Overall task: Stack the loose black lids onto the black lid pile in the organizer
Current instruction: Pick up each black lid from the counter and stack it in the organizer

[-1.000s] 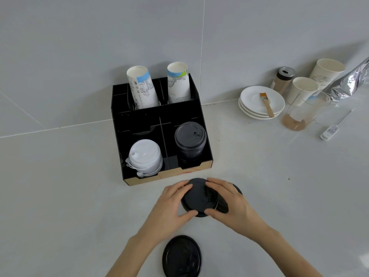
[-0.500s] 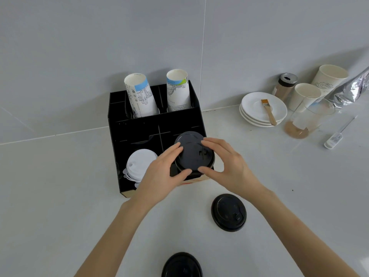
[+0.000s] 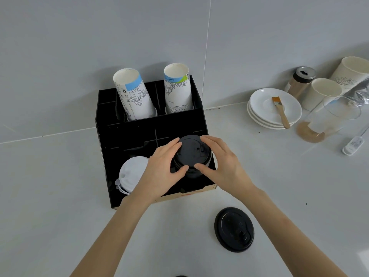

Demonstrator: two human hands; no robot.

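A black organizer (image 3: 111, 148) stands against the wall. In its front right compartment sits the black lid pile (image 3: 192, 172), and a black lid (image 3: 192, 151) rests on top of it. My left hand (image 3: 161, 168) grips that lid's left rim and my right hand (image 3: 223, 164) grips its right rim, fingers curled around the edge. One loose black lid (image 3: 234, 229) lies on the counter in front of the organizer, to the right. The edge of another black lid (image 3: 180, 276) barely shows at the bottom of the view.
White lids (image 3: 130, 174) fill the front left compartment. Two stacks of paper cups (image 3: 133, 96) stand in the back row. At the right are white saucers (image 3: 261, 104) with a brush (image 3: 280, 111), a shaker (image 3: 301, 80), paper cups (image 3: 323, 92), a glass pitcher (image 3: 327, 120) and a thermometer (image 3: 352, 145).
Both hands lifted a black lid off the counter and carried it up onto the black pile in the organizer. The view has shifted closer to the organizer.
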